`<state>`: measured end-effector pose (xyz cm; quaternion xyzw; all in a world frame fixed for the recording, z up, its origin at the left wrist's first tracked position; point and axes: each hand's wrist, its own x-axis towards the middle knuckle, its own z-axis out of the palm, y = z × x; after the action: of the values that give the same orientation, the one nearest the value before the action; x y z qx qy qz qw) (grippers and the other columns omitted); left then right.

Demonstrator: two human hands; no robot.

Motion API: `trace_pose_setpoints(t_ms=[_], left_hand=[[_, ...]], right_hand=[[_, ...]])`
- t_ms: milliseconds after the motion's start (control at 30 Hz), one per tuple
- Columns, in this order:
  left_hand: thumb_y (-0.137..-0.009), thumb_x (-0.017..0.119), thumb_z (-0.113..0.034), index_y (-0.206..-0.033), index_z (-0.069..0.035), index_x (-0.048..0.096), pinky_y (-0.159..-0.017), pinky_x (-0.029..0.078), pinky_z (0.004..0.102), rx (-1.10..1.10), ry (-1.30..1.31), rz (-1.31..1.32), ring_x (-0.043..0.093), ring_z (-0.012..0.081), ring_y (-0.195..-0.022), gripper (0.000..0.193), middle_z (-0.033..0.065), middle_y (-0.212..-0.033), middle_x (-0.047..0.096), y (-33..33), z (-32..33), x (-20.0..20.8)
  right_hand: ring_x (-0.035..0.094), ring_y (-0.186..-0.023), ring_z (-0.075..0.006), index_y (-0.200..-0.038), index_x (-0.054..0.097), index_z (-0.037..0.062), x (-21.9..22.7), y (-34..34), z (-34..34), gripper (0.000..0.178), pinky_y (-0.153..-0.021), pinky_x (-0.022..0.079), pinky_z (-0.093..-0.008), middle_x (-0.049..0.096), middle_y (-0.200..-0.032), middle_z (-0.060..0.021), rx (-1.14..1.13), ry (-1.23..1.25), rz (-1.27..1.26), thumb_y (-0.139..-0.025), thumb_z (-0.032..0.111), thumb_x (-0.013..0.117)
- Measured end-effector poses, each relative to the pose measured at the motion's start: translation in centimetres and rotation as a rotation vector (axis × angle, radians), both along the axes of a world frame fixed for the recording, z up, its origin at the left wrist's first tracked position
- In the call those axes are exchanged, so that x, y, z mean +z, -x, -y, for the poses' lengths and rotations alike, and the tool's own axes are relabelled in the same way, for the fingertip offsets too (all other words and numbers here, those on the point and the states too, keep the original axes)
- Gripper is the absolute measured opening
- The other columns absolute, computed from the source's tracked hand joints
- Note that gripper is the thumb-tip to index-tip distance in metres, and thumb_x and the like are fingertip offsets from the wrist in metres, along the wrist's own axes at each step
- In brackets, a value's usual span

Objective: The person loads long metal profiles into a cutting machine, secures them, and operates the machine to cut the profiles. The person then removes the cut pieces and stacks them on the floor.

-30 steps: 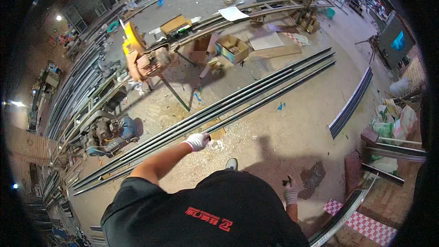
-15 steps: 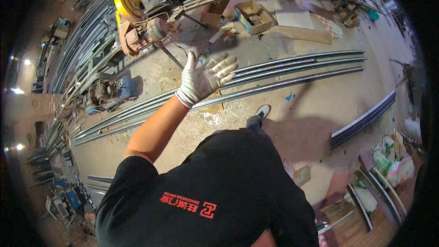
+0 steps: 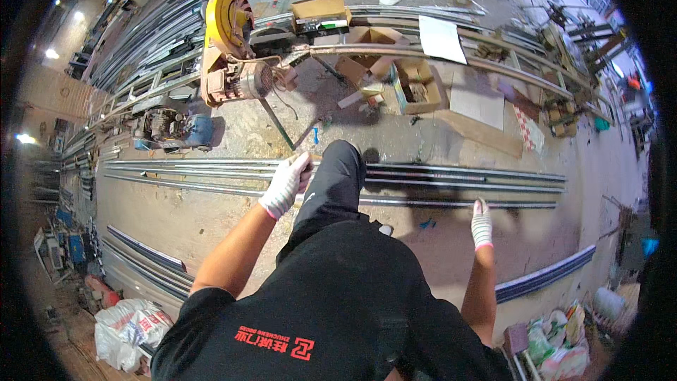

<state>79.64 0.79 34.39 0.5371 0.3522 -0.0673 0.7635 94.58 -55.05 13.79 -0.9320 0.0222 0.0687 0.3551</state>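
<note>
Several long metal bars (image 3: 437,202) lie side by side across the floor in front of me. My left hand (image 3: 287,185), in a white glove with a dirty palm, is raised above their left part, beside my forward knee. Its fingers are curled in, and nothing shows in them. Farther right, my right hand (image 3: 482,224), also gloved, appears over the nearest bar with its fingers pressed together. Whether it holds anything is hidden, and I cannot tell if it touches the bar. My bent leg (image 3: 330,183) in dark trousers covers the middle of the bars.
Beyond the bars stands a cut-off saw with a yellow guard (image 3: 229,21) and a blue compressor (image 3: 194,130). Open cardboard boxes (image 3: 416,92) lie under a rail bench with a white sheet (image 3: 442,39). Dark profiles (image 3: 546,275) lie right, and a white sack (image 3: 130,331) lies left.
My left hand, open with spread fingers before, has come down and curled. My right hand has come into view. My knee has risen forward, and the view has turned.
</note>
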Motion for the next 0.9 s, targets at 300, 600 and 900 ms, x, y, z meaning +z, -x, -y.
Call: trace_pose_setpoints(t_ms=[300,600,900], left_hand=[[-0.102,0.054,-0.030,-0.096,-0.011,0.063,-0.041,0.026,0.0238,0.082,-0.027,0.078,0.032,0.0038,-0.046,0.022,-0.0097,-0.059,0.039,-12.8,-8.2,-11.3],[-0.090,0.051,-0.017,-0.111,-0.002,0.062,-0.084,0.052,0.0465,-0.542,-0.779,0.001,0.065,0.0437,-0.095,0.027,0.0259,-0.096,0.068,-40.0,-21.0,-17.6],[-0.087,0.064,-0.023,-0.118,-0.002,0.063,-0.098,0.049,0.0450,-0.587,-1.231,0.152,0.060,0.0376,-0.109,0.037,0.0194,-0.113,0.064,-54.1,-28.1,-19.5]], right_hand=[[0.065,-0.100,-0.0227,-0.128,0.063,0.0031,-3.4,-6.5,-20.4,0.043,-0.092,0.051,-0.0342,0.071,-0.113,-0.0110,0.197,-0.239,-0.415,-0.100,0.034,0.058],[0.067,-0.106,-0.0356,-0.130,0.063,0.0091,-0.3,-24.1,-28.7,0.039,-0.091,0.051,-0.0387,0.069,-0.114,-0.0234,0.178,0.085,-0.546,-0.100,0.033,0.058],[0.062,-0.089,-0.0167,-0.129,0.061,0.0002,1.4,-29.4,-27.4,0.039,-0.084,0.049,-0.0292,0.069,-0.099,-0.0076,-0.090,-0.179,-0.541,-0.101,0.028,0.057]])
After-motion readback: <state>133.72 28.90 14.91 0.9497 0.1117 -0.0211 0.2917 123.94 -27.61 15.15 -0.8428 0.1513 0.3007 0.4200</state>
